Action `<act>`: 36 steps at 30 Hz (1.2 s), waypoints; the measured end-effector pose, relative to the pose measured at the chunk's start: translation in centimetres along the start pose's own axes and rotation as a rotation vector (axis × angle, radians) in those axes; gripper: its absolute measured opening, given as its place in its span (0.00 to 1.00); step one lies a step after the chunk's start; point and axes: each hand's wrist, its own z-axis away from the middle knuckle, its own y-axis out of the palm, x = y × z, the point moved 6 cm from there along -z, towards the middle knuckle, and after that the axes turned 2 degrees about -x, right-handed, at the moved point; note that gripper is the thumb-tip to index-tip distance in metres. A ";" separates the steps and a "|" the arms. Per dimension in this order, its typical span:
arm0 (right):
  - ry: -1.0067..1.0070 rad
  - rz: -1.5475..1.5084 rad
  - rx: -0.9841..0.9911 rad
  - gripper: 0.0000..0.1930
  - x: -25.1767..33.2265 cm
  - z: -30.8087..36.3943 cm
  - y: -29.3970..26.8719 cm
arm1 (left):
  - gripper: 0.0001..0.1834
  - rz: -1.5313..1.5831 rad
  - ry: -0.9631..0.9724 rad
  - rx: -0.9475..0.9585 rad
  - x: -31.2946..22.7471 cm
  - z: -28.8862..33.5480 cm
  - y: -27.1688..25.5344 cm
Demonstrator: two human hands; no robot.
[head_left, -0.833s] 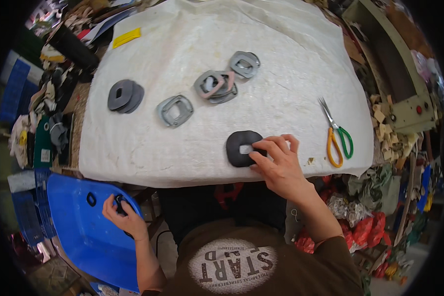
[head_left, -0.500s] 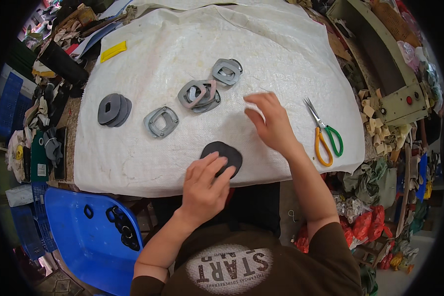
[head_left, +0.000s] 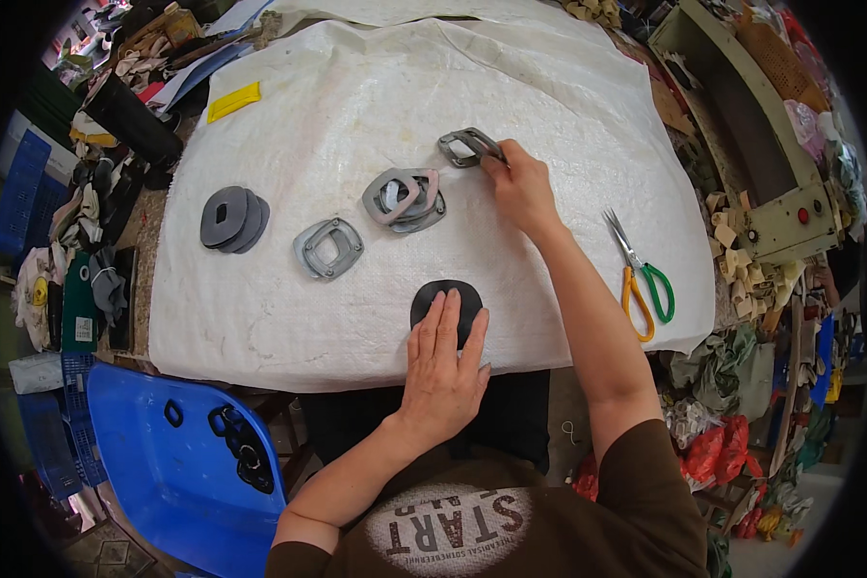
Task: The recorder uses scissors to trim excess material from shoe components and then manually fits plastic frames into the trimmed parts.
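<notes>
Near the front edge of the table, my left hand [head_left: 441, 361] lies with stretched fingers on a black rounded pad [head_left: 422, 306], covering much of it. Farther out, my right hand [head_left: 525, 188] pinches the right edge of a grey rounded-square frame [head_left: 467, 144], which is tilted. Just left of it lie several overlapping grey frames [head_left: 387, 197], with a pinkish edge on one. Another grey frame [head_left: 310, 249], with small round spots at its corners, rests closer to me. A stack of dark grey rounded pads [head_left: 226, 217] with a slot in the top one sits at the left.
White woven sheeting [head_left: 308, 116] covers the table. Scissors [head_left: 636, 279] with orange and green handles lie at the right, a yellow packet [head_left: 233, 100] at the far left. A blue tub [head_left: 154, 462] holding black rings stands below left. A greenish metal machine [head_left: 790, 207] borders the right.
My right hand has reached forward and gripped the farthest grey frame, tipping it up. My left hand has shifted right and flattened on the black pad. The whole view has shifted slightly.
</notes>
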 end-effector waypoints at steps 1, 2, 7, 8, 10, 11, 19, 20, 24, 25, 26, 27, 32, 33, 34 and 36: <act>-0.098 -0.136 -0.118 0.10 -0.1 0.5 -0.6 | 0.34 0.029 0.002 0.017 0.0 -0.1 0.1; -0.097 -0.132 -0.120 0.10 -0.7 1.1 -0.8 | 0.34 0.033 0.005 0.017 -0.1 -0.2 0.1; 0.139 -0.473 0.101 0.12 -2.7 6.0 -1.9 | 0.30 -0.006 0.065 -0.030 -0.2 0.0 0.3; 0.145 -0.473 0.098 0.12 -2.9 6.8 -2.0 | 0.30 -0.003 0.068 -0.026 -0.2 0.1 0.2; 0.054 -0.562 0.080 0.15 -2.7 8.3 -2.1 | 0.29 0.126 0.033 -0.077 0.0 0.1 -0.6; 0.057 -0.635 0.065 0.17 -2.8 8.9 -2.1 | 0.27 0.110 0.046 -0.156 -0.1 0.0 -1.3; -0.122 -0.673 0.118 0.17 1.2 12.4 -2.8 | 0.14 0.468 -0.233 -0.353 3.0 -4.5 -3.9; -0.147 -0.688 0.143 0.16 2.0 12.7 -2.5 | 0.14 0.464 -0.233 -0.357 3.4 -4.8 -3.9; 0.131 -0.840 0.043 0.10 0.9 12.1 -2.4 | 0.09 0.376 -0.068 -0.341 2.4 -5.4 -3.7; 0.156 -0.822 0.007 0.10 0.8 11.7 -2.5 | 0.09 0.377 -0.047 -0.386 2.0 -5.1 -3.7; 0.158 -0.822 0.006 0.10 0.5 11.1 -2.3 | 0.10 0.377 -0.027 -0.431 1.7 -4.8 -3.8; 0.257 -0.894 -0.033 0.11 -0.6 10.5 -1.9 | 0.11 0.318 0.073 -0.486 1.4 -4.6 -4.3; 0.110 -0.558 -0.097 0.09 -1.1 8.2 -2.5 | 0.07 0.650 -0.144 -0.475 3.7 -3.9 -4.3; 0.151 -0.482 -0.011 0.09 -1.5 8.0 -1.4 | 0.06 0.962 -0.481 -0.424 5.7 -3.3 -3.0; 0.152 -0.481 -0.011 0.09 -1.9 7.8 -1.0 | 0.06 0.963 -0.481 -0.423 6.1 -3.1 -3.3; -0.029 0.033 -0.161 0.10 -1.5 7.3 -1.4 | 0.09 1.000 -0.533 -0.324 6.8 -2.8 -3.1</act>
